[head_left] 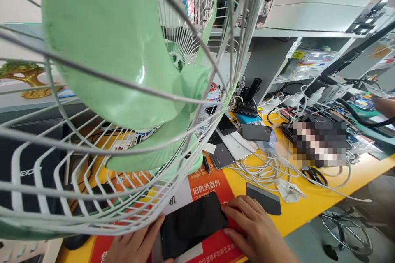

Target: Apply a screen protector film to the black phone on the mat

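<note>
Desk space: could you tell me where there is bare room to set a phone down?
Bare yellow top between the dark card and the desk's front edge. Crowded: the cables and phones behind, the fan left.

Bright, even daylight; soft shadows. Glare spot on near fan blade [101, 45]. Strong wide-angle bending at edges; fan grille [46, 164] blurred.

Two bare hands are showing at the bottom edge of the view. The left hand [135, 244] is wearing no glove, ring or watch (only its fingers and part of the back are in frame). The right hand [257, 230] is likewise going bare, with short, plain nails and no sleeve showing at the wrist.
</note>
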Available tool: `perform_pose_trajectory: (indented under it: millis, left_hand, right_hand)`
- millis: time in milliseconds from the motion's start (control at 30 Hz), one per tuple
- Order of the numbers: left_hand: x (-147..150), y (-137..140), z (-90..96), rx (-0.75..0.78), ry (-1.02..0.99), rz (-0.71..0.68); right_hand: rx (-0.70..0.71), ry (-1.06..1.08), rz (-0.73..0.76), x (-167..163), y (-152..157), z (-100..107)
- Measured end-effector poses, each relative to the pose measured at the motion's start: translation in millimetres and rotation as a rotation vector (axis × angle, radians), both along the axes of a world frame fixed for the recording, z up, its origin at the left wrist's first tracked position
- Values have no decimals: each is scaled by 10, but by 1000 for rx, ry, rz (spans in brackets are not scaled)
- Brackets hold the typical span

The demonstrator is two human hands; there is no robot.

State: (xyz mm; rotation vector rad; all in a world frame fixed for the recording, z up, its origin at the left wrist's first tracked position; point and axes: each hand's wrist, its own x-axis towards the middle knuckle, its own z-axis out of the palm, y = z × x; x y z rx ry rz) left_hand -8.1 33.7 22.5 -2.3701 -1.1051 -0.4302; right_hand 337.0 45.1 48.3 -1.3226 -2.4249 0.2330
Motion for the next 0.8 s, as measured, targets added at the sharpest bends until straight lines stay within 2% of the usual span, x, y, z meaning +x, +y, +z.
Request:
perform_pose_trajectory:
  millis: [233,400,667,800]
  left_hand:
    - [21,7,66,-83,-104,14]
    - [91,-14,168,-92,-127,12]
    - [148,-1,238,-101,-176,33]
    - [138,-16,226,-134,-175,52]
  right_hand:
    - [245,42,97,-75,71,-8]
    - [418,-10,159,-86,74,11]
    - [380,-81,236,-45,89,68]
    - [355,-60,222,4,48,79]
